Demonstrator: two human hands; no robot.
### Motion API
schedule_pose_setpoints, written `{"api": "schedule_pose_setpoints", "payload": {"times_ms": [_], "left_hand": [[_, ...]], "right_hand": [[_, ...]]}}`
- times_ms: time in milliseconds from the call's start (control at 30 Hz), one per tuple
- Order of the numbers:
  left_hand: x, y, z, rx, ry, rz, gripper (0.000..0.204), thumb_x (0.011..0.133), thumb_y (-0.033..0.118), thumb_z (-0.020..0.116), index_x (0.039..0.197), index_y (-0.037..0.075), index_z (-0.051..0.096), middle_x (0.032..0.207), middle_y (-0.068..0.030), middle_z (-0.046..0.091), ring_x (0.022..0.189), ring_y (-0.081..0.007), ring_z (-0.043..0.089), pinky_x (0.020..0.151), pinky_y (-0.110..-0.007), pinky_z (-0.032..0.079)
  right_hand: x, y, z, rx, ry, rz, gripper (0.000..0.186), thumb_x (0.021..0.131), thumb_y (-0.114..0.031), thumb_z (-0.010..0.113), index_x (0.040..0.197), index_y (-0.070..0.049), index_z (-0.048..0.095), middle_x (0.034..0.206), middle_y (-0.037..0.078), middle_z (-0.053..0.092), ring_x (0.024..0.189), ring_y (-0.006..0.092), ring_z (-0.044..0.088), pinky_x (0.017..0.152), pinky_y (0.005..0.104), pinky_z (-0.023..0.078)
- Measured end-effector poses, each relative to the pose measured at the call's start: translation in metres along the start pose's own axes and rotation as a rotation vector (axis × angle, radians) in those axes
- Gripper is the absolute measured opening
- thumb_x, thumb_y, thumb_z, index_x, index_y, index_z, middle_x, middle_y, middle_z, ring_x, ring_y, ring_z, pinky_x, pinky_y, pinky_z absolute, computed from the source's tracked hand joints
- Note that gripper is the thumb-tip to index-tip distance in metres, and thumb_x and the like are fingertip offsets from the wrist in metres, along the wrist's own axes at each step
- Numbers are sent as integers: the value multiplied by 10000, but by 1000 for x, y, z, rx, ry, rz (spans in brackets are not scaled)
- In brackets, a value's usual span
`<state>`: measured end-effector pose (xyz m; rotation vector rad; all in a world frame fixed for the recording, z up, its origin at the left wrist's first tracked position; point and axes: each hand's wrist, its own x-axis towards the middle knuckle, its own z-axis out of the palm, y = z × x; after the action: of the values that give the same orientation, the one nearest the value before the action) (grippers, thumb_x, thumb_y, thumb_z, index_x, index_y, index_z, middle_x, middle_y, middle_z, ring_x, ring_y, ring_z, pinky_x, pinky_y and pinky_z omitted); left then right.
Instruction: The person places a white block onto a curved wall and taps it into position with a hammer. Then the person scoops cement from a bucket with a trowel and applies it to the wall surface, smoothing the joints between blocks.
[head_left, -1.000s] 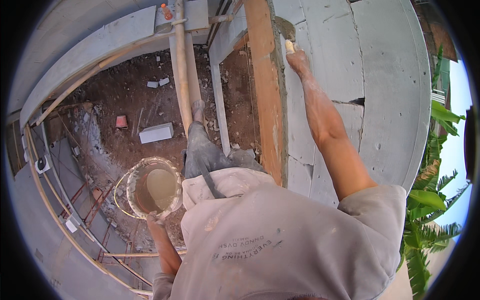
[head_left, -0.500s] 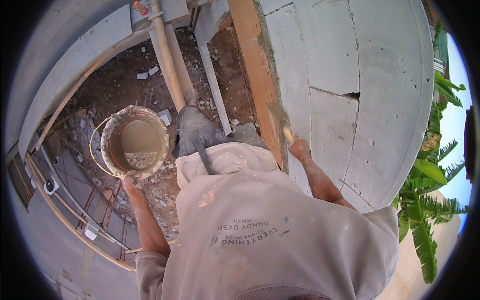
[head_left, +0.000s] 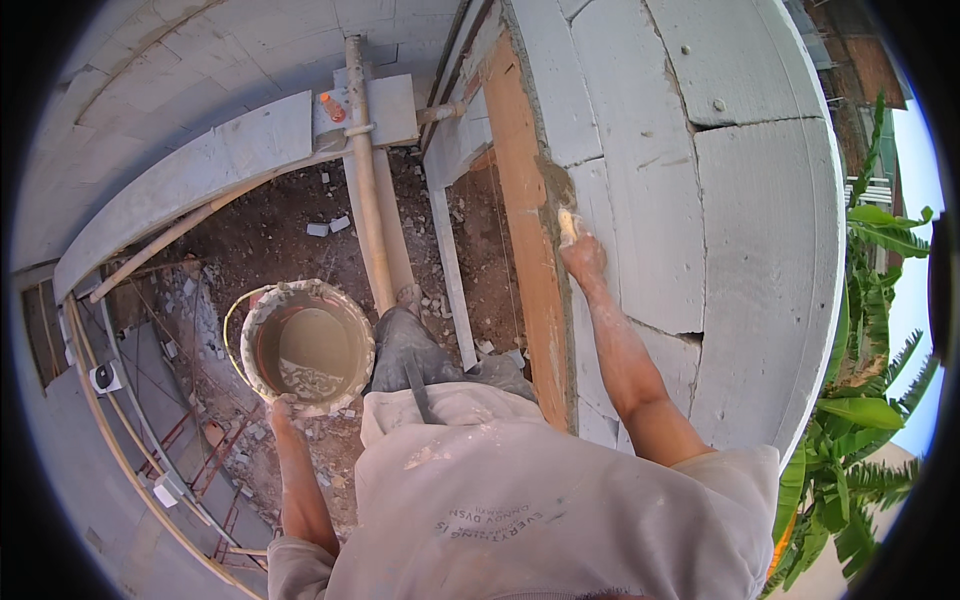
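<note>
My left hand grips the near rim of a mortar-crusted bucket, held out at the left. Inside lies grey-brown wet mortar, and the yellow bail hangs over the bucket's left side. My right hand is closed around a short pale-yellow handle, apparently of a trowel; its blade cannot be made out. That hand is over the left edge of a grey block wall. Along this edge, beside an orange-brown board, runs a darker strip of wet mortar.
A wooden pole and a plank run away from my foot to a ledge with an orange bottle. Far below is a dirt floor with broken block pieces. Scaffold poles stand at left; banana leaves hang beyond the wall.
My right hand has moved farther away along the wall's edge with the handle, and the arm is straighter. My left hand still holds the bucket. The whole view has shifted, showing more of the far side.
</note>
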<state>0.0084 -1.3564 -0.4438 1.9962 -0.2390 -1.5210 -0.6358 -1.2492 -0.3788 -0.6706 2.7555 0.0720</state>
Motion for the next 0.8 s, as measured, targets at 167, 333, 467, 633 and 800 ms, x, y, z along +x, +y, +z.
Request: {"api": "schedule_pose_setpoints", "payload": {"times_ms": [167, 333, 467, 633, 800], "left_hand": [[-53, -4, -2, -124, 90, -54, 276, 679, -44, 472, 948, -56, 536, 925, -190, 565, 793, -352, 614, 661, -567, 571], [-49, -47, -51, -289, -67, 62, 338, 721, 14, 490, 1040, -95, 507, 1019, -206, 545, 929, -359, 596, 817, -578, 542], [-58, -67, -68, -18, -40, 155, 285, 769, 87, 486, 979, -100, 532, 1000, -213, 548, 911, -348, 586, 795, -524, 544], [-74, -74, -90, 230, -14, 201, 234, 791, 99, 491, 943, -72, 542, 937, -215, 570, 847, -338, 590, 723, -452, 538], [-87, -61, -76, 261, 12, 98, 276, 766, -42, 549, 1038, -92, 550, 927, -171, 626, 789, -223, 612, 668, -308, 505]], "right_hand": [[141, -111, -31, 114, 113, -31, 404, 828, -329, 565, 964, 34, 681, 990, 258, 669, 973, 411, 640, 842, 477, 513], [123, -92, -17, 59, -27, -69, 448, 847, -337, 538, 1132, -1, 621, 1038, 259, 657, 1003, 415, 625, 869, 486, 496], [78, -48, 9, 37, -63, -35, 464, 857, -327, 525, 1239, -66, 560, 1039, 251, 657, 992, 424, 625, 864, 495, 493], [39, -35, 33, 250, -45, 62, 455, 860, -311, 527, 1262, -102, 563, 1073, 253, 647, 1029, 412, 613, 887, 487, 486], [94, -74, 54, 457, 73, 103, 446, 861, -288, 538, 1263, -99, 569, 1106, 248, 637, 1048, 395, 609, 910, 468, 476]]}}
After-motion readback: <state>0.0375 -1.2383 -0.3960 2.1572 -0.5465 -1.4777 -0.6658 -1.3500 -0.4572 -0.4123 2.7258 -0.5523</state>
